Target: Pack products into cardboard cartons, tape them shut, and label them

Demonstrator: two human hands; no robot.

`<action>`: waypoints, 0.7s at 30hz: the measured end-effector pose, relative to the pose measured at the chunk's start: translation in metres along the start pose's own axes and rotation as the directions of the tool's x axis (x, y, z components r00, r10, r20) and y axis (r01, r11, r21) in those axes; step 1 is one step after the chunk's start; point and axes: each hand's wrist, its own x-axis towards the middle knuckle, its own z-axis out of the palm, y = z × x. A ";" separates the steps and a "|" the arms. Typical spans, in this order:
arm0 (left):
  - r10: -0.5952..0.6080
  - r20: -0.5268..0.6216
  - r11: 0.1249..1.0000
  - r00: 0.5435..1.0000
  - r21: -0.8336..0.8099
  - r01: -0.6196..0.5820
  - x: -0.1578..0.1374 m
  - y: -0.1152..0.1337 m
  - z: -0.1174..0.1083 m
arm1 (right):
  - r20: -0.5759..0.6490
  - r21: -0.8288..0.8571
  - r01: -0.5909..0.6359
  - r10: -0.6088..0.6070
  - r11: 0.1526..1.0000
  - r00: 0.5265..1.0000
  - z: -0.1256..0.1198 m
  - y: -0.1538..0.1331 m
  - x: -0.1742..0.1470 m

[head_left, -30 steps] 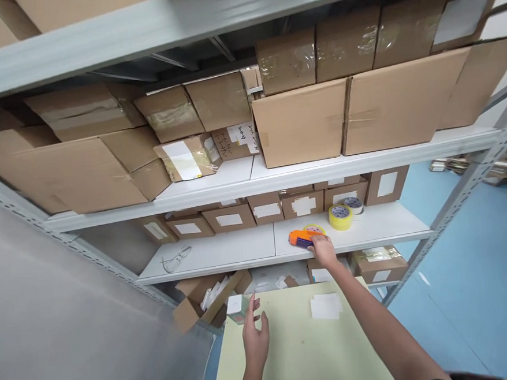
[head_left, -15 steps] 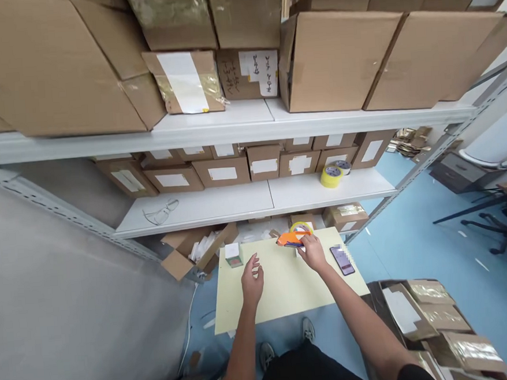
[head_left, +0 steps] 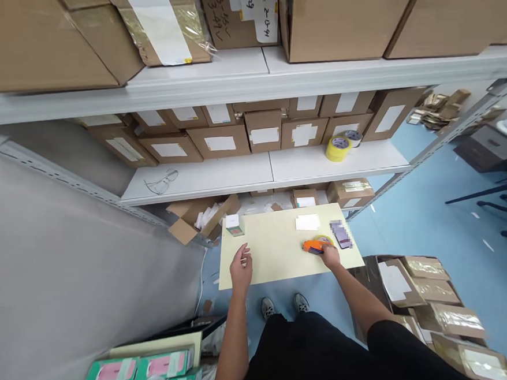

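Note:
My right hand [head_left: 331,257] is wrapped round an orange tape dispenser [head_left: 313,246] with a yellow tape roll on it, low over the right part of the pale yellow board [head_left: 275,249]. Over the board's left part, my left hand [head_left: 242,264] has loosely bent fingers and nothing in it. Beyond that hand, a small white and green box [head_left: 234,225] stands near the far left corner. White paper labels [head_left: 307,222] lie towards the far right side. A phone [head_left: 340,235], partly blurred out, rests at the right edge.
Shelves [head_left: 218,184] with brown cartons [head_left: 264,130] rise beyond the board, holding glasses [head_left: 161,182] and yellow tape rolls [head_left: 338,148]. An open carton [head_left: 220,215] sits behind at the left. Packed boxes [head_left: 434,293] stand at lower right, green and pink boxes [head_left: 114,371] at lower left.
My right hand has brought the tape dispenser nearer to me and to the right, uncovering the white labels. My left hand stays over the left part. The view has tipped downward.

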 end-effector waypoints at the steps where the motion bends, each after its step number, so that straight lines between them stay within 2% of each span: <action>1: -0.016 -0.007 1.000 1.000 -0.005 0.016 -0.005 0.001 0.005 | 0.010 0.007 -0.010 0.010 1.000 1.000 0.004 0.011 0.000; 5: -0.099 -0.024 0.991 0.995 -0.096 0.097 -0.019 0.005 0.038 | 0.061 0.060 -0.057 0.053 0.997 0.997 0.015 0.041 0.004; 9: -0.176 -0.013 0.970 0.984 -0.172 0.171 -0.031 0.006 0.071 | 0.128 0.066 -0.085 0.076 0.994 0.989 0.011 0.045 0.013; 13: -0.203 -0.026 0.966 0.979 -0.168 0.196 -0.049 0.006 0.091 | 0.035 0.198 -0.017 0.010 0.980 0.999 -0.003 0.034 0.020; 17: -0.186 -0.052 0.975 0.981 -0.132 0.177 -0.073 0.010 0.088 | -0.070 0.421 0.148 -0.130 0.895 0.989 -0.012 0.002 0.018; 21: -0.175 -0.118 0.983 0.977 -0.076 0.167 -0.102 0.012 0.060 | -0.100 0.582 0.313 -0.316 0.751 0.943 -0.015 -0.056 -0.001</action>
